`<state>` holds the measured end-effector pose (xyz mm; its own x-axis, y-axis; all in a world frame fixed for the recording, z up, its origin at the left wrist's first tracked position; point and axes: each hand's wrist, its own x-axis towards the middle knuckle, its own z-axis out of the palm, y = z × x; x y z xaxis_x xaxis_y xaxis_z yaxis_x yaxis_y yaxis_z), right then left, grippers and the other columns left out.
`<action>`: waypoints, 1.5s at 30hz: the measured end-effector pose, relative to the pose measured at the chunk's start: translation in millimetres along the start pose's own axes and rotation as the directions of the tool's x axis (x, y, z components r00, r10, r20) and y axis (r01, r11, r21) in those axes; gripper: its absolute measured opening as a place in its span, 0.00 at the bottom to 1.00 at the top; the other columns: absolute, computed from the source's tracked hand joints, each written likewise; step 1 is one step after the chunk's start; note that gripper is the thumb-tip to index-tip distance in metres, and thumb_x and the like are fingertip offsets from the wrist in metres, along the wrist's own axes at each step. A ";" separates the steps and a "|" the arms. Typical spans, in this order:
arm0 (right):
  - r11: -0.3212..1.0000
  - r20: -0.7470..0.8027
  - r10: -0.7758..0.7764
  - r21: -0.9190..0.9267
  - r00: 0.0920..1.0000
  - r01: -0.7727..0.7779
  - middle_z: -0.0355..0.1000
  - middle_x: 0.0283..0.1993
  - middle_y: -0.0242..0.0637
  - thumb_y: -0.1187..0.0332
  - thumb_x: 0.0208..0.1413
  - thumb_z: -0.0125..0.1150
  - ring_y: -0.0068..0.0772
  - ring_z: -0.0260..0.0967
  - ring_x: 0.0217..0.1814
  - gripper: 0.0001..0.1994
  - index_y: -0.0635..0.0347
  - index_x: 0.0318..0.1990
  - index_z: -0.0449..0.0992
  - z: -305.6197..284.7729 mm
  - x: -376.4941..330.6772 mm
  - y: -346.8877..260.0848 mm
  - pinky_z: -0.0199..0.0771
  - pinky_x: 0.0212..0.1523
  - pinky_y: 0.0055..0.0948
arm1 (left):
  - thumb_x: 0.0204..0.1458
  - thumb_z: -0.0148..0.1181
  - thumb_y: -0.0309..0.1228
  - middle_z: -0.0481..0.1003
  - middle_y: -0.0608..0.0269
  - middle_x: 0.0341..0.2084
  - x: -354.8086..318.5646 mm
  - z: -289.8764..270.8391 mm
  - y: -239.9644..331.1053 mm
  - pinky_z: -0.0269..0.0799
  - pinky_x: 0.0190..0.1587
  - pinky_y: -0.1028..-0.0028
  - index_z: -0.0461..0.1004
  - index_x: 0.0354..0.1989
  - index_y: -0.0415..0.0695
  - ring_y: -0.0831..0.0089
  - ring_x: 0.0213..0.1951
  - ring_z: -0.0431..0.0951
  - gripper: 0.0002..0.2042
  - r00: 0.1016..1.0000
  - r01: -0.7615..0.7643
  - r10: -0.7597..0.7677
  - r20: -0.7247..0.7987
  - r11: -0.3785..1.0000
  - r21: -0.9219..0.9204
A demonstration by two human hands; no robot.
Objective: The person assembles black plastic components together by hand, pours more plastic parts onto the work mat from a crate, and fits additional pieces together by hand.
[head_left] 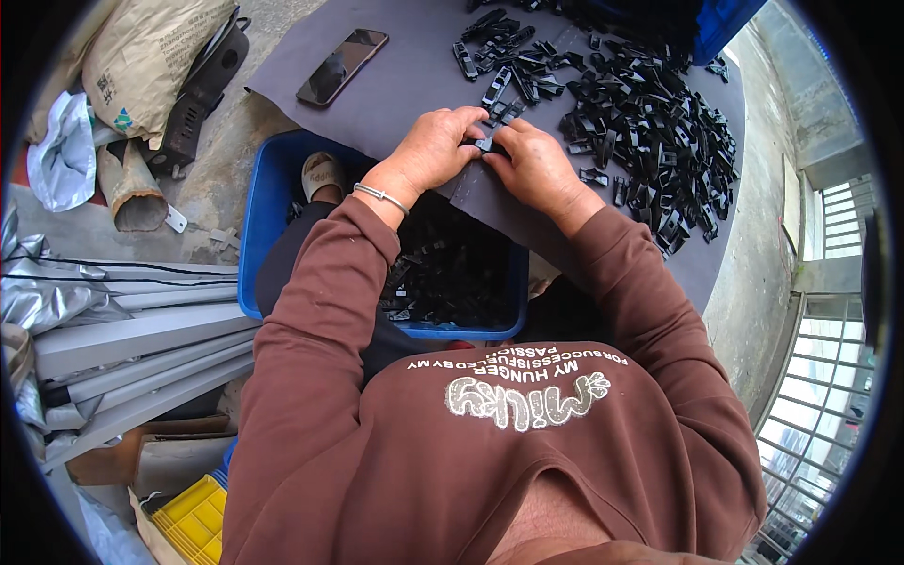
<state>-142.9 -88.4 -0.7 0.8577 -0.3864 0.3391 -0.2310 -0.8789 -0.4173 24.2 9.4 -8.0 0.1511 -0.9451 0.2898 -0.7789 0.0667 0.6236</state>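
Between the fingertips of both hands is a small black plastic part (486,145), held just above the near edge of the grey-covered table (414,85). My left hand (431,151) pinches it from one side, a metal bangle on the wrist. From the other side my right hand (539,168) grips it with thumb and forefinger. The fingers cover much of the part. Beyond the fingertips lie several similar loose black parts (499,85). A large heap of black plastic parts (650,132) spreads over the table to the right.
A phone (343,68) lies at the table's left. Below the edge stands a blue bin (252,245) with black parts inside, close to my legs. A blue crate (725,28) is at the far right. Leftward are a paper sack (141,66), a cardboard tube (132,188) and grey metal bars (141,339).
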 end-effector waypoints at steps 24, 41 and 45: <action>0.978 0.150 0.160 0.109 0.976 -0.177 0.73 0.38 0.47 0.67 0.58 0.55 0.51 0.74 0.38 0.11 0.62 0.46 0.74 -28.7 -9.1 30.3 0.75 0.40 0.40 | 0.48 0.62 0.23 0.77 0.58 0.33 24.9 -21.7 -2.2 0.74 0.42 0.68 0.78 0.37 0.44 0.61 0.38 0.78 0.07 0.986 -0.031 0.052 -0.161 0.992 0.126; 0.998 0.141 -0.063 -0.007 0.988 0.064 0.70 0.36 0.44 0.65 0.51 0.65 0.50 0.72 0.38 0.10 0.61 0.36 0.77 -7.7 15.6 15.7 0.74 0.40 0.41 | 0.46 0.64 0.17 0.80 0.59 0.34 18.0 -15.1 -10.9 0.75 0.46 0.75 0.74 0.44 0.40 0.72 0.39 0.80 0.15 0.979 0.141 -0.120 0.165 0.983 -0.117; 0.999 0.154 -0.033 -0.002 0.988 0.034 0.70 0.37 0.44 0.65 0.51 0.63 0.50 0.72 0.39 0.10 0.61 0.37 0.76 -9.1 24.9 14.1 0.74 0.40 0.41 | 0.48 0.63 0.19 0.79 0.59 0.35 23.9 -25.5 -14.3 0.74 0.46 0.75 0.75 0.44 0.41 0.72 0.39 0.79 0.14 0.951 0.188 -0.143 0.274 0.971 -0.147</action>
<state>-129.0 -113.0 9.4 0.9254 -0.3095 0.2188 -0.2029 -0.8920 -0.4038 54.5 -5.9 8.5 0.0885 -0.9960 -0.0122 -0.6384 -0.0662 0.7669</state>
